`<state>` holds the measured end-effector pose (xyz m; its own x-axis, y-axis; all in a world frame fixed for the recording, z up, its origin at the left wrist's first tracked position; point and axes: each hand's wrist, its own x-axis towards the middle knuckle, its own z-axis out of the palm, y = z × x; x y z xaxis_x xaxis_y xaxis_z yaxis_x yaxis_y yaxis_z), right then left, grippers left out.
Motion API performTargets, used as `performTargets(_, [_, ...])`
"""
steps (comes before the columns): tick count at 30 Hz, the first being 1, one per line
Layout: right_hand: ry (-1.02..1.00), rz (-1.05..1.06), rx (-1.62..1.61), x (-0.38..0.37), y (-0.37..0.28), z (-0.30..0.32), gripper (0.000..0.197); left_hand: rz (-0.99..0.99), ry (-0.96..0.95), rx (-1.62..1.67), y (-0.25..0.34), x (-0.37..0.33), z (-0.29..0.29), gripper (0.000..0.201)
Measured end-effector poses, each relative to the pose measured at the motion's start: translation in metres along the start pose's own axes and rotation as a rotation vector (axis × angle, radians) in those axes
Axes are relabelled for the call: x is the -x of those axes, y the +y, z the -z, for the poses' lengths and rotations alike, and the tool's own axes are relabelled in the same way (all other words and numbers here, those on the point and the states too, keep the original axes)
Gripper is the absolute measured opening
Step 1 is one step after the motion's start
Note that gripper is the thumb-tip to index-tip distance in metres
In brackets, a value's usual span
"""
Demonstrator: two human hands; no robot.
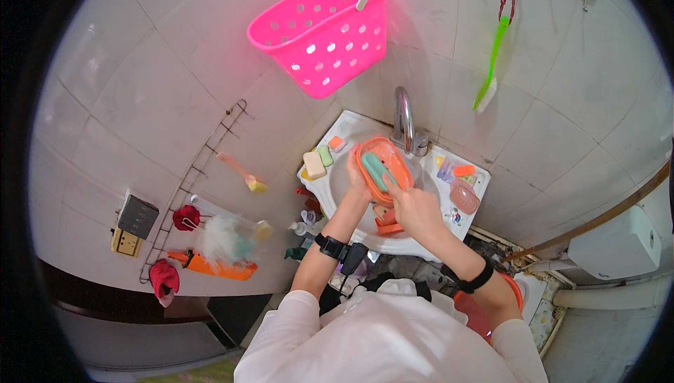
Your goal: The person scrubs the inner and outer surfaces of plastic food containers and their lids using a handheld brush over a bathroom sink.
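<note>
Over the sink (335, 188), my left hand (357, 174) grips an orange oval soap dish (387, 151) by its left side. The dish is tilted, its hollow side showing. My right hand (414, 209) is closed on a smooth teal oval scrubber (376, 169), which lies against the inside of the dish. Its underside is hidden. Below my hands in the basin rests another orange piece (388, 226), partly covered by my right hand. The chrome faucet (403, 120) stands just behind the dish.
Soap bars (314, 164) lie on the sink's left ledge. A pink clear soap box (464, 196) and small orange pieces sit on the right ledge. A pink basket (330, 46) hangs above; a green brush (493, 67) hangs at right. A wall rack (189, 179) stands left.
</note>
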<state>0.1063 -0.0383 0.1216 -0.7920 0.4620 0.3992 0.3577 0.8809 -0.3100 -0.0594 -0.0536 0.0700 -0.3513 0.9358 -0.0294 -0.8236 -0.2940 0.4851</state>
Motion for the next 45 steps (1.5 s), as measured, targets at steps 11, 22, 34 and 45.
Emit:
performTargets(11, [-0.057, -0.084, 0.027, -0.017, 0.023, -0.013, 0.048, -0.073, 0.101, -0.003, 0.007, -0.012, 0.012, 0.053])
performTargets(22, [-0.044, -0.099, 0.049, -0.023, 0.030, -0.012, 0.045, -0.082, 0.094, 0.011, 0.011, -0.014, 0.020, 0.055])
performTargets(34, [-0.096, -0.086, 0.076, -0.009, 0.034, -0.029, 0.046, -0.141, 0.139, -0.017, 0.021, -0.023, 0.009, 0.056])
performTargets(45, [-0.010, 0.014, -0.011, -0.005, 0.024, -0.023, 0.047, -0.112, 0.185, -0.067, 0.008, -0.017, 0.009, 0.056])
